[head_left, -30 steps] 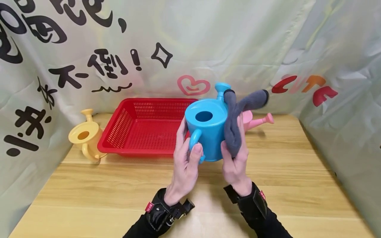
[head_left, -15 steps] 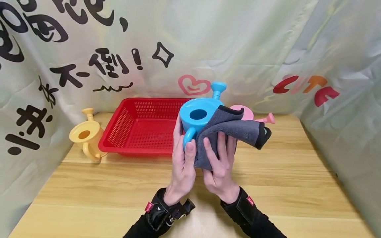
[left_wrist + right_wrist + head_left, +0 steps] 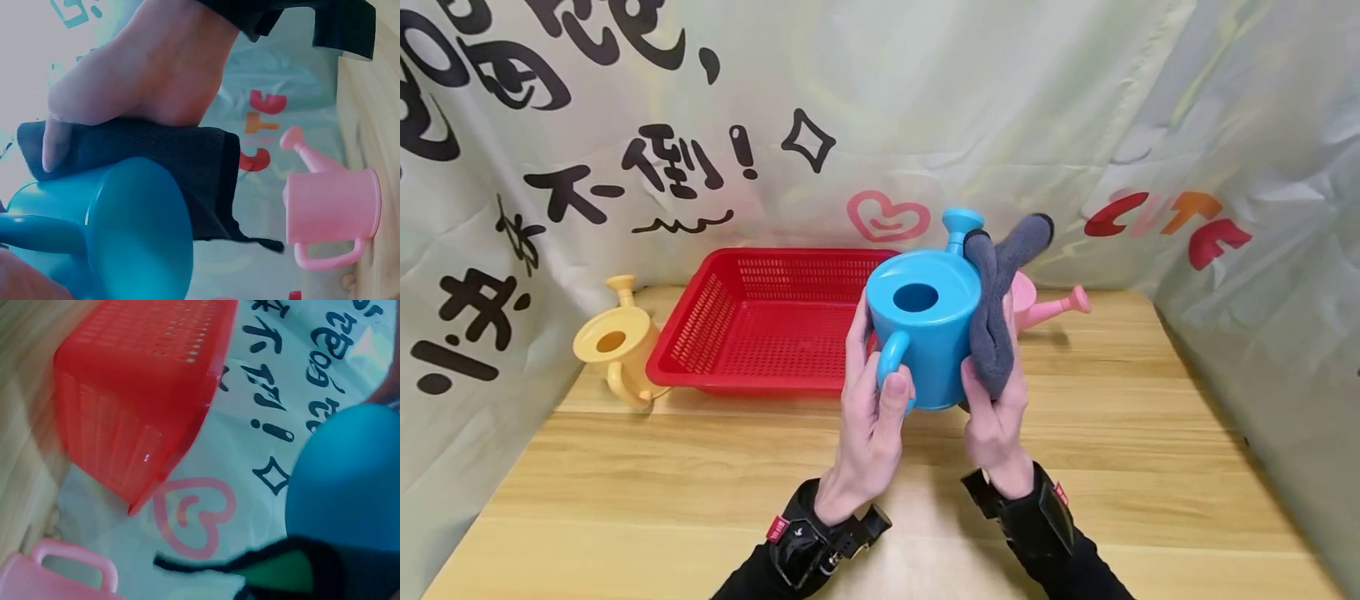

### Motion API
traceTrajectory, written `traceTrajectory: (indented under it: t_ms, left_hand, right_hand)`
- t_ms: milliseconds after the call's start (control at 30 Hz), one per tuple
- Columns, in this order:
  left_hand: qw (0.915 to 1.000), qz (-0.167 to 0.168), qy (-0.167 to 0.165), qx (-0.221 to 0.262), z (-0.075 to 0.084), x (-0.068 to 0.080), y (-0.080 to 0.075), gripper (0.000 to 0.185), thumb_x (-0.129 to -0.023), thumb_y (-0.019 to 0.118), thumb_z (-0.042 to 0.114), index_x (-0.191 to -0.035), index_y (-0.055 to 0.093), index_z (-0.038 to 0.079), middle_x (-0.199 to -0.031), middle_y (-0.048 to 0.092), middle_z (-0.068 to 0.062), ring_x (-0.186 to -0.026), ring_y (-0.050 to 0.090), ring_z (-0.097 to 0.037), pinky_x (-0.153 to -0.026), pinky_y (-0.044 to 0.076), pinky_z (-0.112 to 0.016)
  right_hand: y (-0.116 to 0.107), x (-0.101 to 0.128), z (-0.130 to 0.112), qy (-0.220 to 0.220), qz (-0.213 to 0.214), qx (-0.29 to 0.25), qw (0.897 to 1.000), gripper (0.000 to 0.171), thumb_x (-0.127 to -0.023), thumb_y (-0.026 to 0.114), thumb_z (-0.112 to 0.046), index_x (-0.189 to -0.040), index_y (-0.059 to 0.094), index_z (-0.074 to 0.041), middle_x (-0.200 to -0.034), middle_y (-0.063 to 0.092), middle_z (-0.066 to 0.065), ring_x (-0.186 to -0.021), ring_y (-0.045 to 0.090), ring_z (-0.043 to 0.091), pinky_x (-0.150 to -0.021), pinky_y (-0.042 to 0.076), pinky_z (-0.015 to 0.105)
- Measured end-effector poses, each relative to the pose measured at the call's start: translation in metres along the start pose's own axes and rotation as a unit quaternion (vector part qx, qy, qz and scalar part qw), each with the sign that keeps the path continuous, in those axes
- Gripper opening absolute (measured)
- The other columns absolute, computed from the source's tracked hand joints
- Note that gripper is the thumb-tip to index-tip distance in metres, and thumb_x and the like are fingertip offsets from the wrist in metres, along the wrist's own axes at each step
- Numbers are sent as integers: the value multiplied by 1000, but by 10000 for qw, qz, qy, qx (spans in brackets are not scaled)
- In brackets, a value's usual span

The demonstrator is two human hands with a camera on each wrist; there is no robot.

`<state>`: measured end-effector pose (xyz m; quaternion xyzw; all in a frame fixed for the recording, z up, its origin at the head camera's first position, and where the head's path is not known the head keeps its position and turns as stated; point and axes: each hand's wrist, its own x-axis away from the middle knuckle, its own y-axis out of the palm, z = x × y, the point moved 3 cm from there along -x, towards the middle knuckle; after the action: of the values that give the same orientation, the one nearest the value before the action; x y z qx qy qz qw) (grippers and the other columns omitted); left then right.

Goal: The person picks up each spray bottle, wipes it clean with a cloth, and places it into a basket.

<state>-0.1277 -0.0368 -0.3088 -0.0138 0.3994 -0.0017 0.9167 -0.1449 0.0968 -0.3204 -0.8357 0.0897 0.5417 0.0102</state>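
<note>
Cloth [image 3: 994, 321] now sits bunched on the blue can's [image 3: 925, 333] right side, having left its front. Your left hand [image 3: 872, 400] grips the handle; your right hand [image 3: 996, 408] seems to clutch the cloth, so wiping continues.

right hand [image 3: 996, 417] slid grey cloth [image 3: 992, 308] back to the can's [image 3: 925, 333] right side.

Blue watering can [image 3: 925, 325], grey cloth [image 3: 992, 333], red basket [image 3: 760, 321].

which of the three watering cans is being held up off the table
The blue watering can: the left hand grips its handle and the right hand presses a grey cloth to its side. The yellow and pink ones stand untouched.
</note>
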Motion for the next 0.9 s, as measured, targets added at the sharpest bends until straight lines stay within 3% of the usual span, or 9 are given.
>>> traceTrajectory:
  t_ms: [67,167,200,333,400,500,600,733,900]
  left_hand:
    - [10000,36,54,22,-1,0,0,43,-107,43,35,-110,59,-5,-122,44,-20,-100,53,-17,-95,45,-33]
    - [9999,72,110,63,-2,-1,-1,43,-108,42,34,-108,59,-6,-141,42,-20,-123,48,-21,-103,46,-33]
    - [9999,58,126,65,-2,-1,0,42,-108,42,33,-110,59,-6,-152,32,-20,-134,42,-25,-109,45,-35]
    - [9998,25,209,25,-1,-1,-1,48,-108,42,26,-142,49,-7,-164,20,-16,-150,29,-31,-120,37,-42]
    - [9998,6,177,-23,-1,-1,0,46,-108,43,25,-142,50,-6,-165,19,-14,-151,27,-30,-121,36,-42]
    - [9999,-60,97,-38,-1,0,0,43,-107,45,25,-137,54,-5,-165,19,-12,-151,27,-29,-119,39,-42]
    - [9999,-101,0,-50,-2,2,1,37,-106,47,27,-121,62,-4,-164,21,-11,-148,30,-27,-112,46,-39]
    - [9997,-127,-131,-133,-4,4,1,34,-106,48,30,-101,62,-2,-162,24,-10,-142,35,-26,-104,50,-39]
    - [9994,-176,-223,-176,-5,5,2,38,-106,48,32,-107,63,-3,-161,25,-12,-137,38,-26,-101,51,-40]
  right_hand:
    - [3,0,-1,-253,17,183,9995,58,-98,51,-12,-154,38,-6,-164,34,5,-150,36,32,-124,32,44]
    - [12,4,-3,-936,27,803,9924,56,-97,53,-21,-152,44,-13,-165,32,8,-152,29,39,-124,27,53]
    - [15,6,-4,-1132,23,1052,9880,55,-98,52,-22,-151,45,-14,-165,31,9,-153,26,41,-125,25,54]
    - [21,15,-7,-1539,-53,1717,9730,50,-99,49,-22,-148,51,-13,-165,32,6,-156,20,38,-127,13,55]
    - [21,17,-8,-1575,-102,1800,9709,49,-99,49,-21,-147,52,-12,-165,33,6,-156,19,39,-127,12,55]
    - [18,15,-6,-1415,-114,1551,9776,49,-98,50,-21,-146,52,-12,-165,33,5,-156,20,36,-128,15,53]
    - [13,10,-4,-1138,-143,1112,9872,51,-99,51,-25,-148,51,-12,-165,32,5,-156,21,35,-127,19,52]
    - [6,4,-1,-510,-163,515,9972,52,-100,52,-24,-151,46,-16,-166,30,3,-156,24,31,-125,26,48]
    - [-3,2,2,354,-44,-8,9994,57,-96,48,-2,-153,42,-9,-164,34,-1,-156,26,25,-126,26,41]
